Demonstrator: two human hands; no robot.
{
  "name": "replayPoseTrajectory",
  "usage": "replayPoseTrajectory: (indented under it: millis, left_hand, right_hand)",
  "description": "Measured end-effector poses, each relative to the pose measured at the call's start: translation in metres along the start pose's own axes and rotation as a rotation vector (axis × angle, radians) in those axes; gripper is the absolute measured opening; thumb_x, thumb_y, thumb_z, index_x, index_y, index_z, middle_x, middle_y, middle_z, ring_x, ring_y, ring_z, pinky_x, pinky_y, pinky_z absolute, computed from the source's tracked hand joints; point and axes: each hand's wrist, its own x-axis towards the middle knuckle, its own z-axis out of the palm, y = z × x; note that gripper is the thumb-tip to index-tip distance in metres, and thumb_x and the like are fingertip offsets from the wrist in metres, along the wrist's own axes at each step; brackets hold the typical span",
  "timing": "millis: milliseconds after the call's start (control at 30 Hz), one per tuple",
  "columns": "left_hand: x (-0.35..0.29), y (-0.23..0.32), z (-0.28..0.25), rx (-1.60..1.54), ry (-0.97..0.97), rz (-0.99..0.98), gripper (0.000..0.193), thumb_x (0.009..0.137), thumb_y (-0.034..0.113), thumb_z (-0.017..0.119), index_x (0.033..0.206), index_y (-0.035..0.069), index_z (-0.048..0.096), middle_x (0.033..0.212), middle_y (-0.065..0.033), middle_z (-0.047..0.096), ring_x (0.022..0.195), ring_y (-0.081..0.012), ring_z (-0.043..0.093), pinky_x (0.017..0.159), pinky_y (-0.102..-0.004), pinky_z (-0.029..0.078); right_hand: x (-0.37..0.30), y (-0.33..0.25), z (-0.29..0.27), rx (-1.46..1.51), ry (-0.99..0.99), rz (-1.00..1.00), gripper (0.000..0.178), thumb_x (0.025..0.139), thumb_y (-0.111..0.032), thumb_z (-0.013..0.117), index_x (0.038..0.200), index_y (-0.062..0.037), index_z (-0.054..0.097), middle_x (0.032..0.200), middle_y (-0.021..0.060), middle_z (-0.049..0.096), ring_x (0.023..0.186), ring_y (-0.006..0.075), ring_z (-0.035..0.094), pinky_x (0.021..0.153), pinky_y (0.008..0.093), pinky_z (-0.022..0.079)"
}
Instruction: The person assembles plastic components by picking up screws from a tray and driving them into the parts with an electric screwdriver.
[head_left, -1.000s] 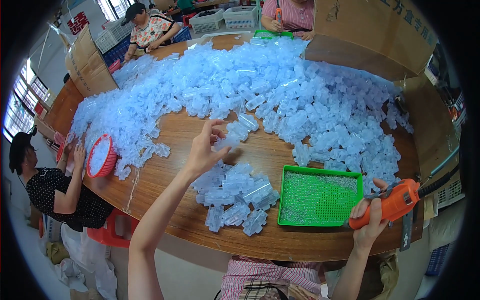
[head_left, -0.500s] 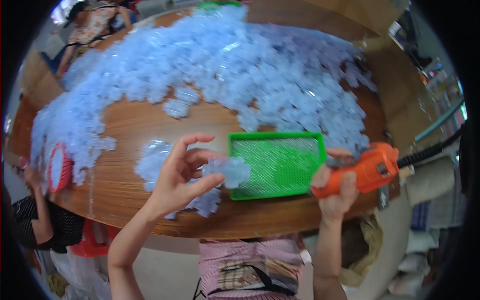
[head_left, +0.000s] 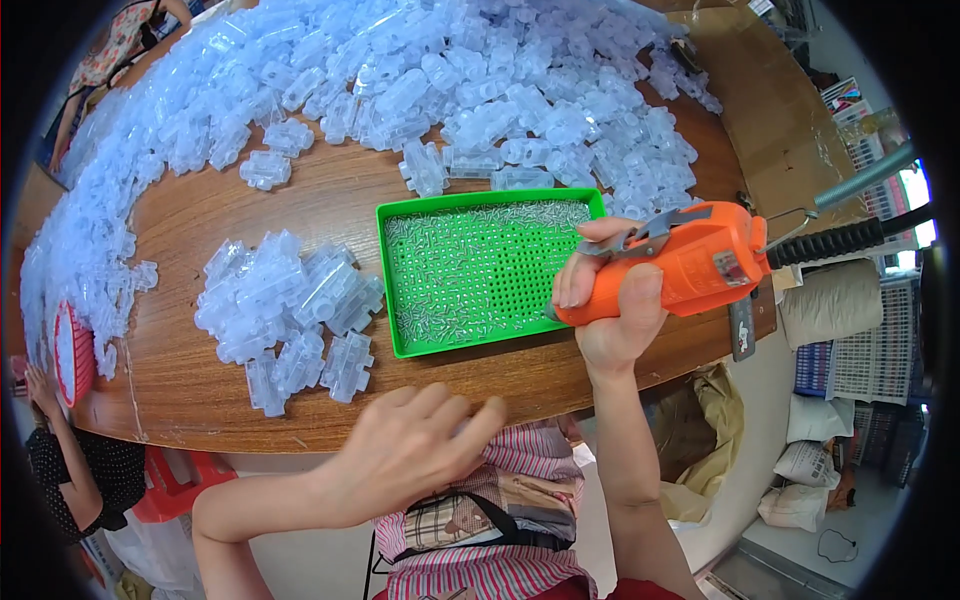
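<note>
My right hand point(head_left: 620, 325) is wrapped round an orange electric screwdriver point(head_left: 670, 275) with a metal lever on its side; its lower end is over the right edge of a green perforated tray point(head_left: 388, 290). Many small silvery screws point(head_left: 430, 315) lie in the tray. Low in front of the table's near edge, my left hand point(head_left: 415, 450) has its back upward and its fingers curled, slightly blurred. Whatever is beneath those fingers is hidden. Nearest to that hand on the table is a small heap of clear plastic parts point(head_left: 290, 310), left of the tray.
A large mass of similar clear parts point(head_left: 400, 90) spreads across the table's far side. At the left edge stands a red basket point(head_left: 80, 355), with another person's hand point(head_left: 42, 393) close by. A black coiled cord point(head_left: 825, 243) runs right from the screwdriver.
My left hand has drawn back from beside the tray to below the table edge; the clear part it held no longer shows. The right hand still grips the screwdriver. The view has shifted.
</note>
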Motion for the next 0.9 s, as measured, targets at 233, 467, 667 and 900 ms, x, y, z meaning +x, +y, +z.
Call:
replayPoseTrajectory:
  millis: [233,467,667,900]
  left_hand:
    - [0.014,-0.001,0.063,0.010,0.119,-0.137,0.066,0.078,0.039,0.065,0.130,0.003,0.048,0.086,-0.0051,0.052,0.086,-0.0198,0.052,0.079,-0.0338,0.040]
    - [-0.007,-0.009,0.053,-0.405,0.095,-0.256,0.085,0.072,0.028,0.078,0.142,0.004,0.036,0.114,-0.0125,0.056,0.103,-0.0303,0.051,0.090,-0.0403,0.039]
    - [-0.021,-0.015,0.067,-0.483,0.174,-0.307,0.077,0.071,0.016,0.078,0.137,0.004,0.041,0.113,-0.0126,0.058,0.104,-0.0310,0.052,0.090,-0.0409,0.041]
    - [-0.018,-0.012,0.058,-0.377,0.374,-0.155,0.070,0.070,0.009,0.076,0.133,0.005,0.046,0.111,-0.0106,0.061,0.104,-0.0279,0.057,0.089,-0.0444,0.041]
  right_hand:
    - [-0.007,0.012,0.006,0.033,-0.045,-0.017,0.064,0.089,-0.060,0.052,0.105,0.0017,0.051,0.059,0.0034,0.047,0.050,0.0121,0.046,0.046,0.0275,0.042]
    - [-0.008,0.019,0.003,0.067,-0.080,0.042,0.063,0.089,-0.060,0.052,0.103,0.0018,0.051,0.059,0.0041,0.048,0.050,0.0126,0.046,0.047,0.0280,0.042]
    - [-0.011,0.020,0.005,0.038,-0.078,0.016,0.064,0.088,-0.061,0.051,0.103,0.0019,0.051,0.059,0.0044,0.047,0.050,0.0134,0.046,0.046,0.0284,0.042]
    - [-0.010,0.021,0.006,0.024,-0.052,-0.009,0.064,0.088,-0.061,0.052,0.103,0.0013,0.050,0.059,0.0049,0.047,0.050,0.0141,0.046,0.045,0.0285,0.041]
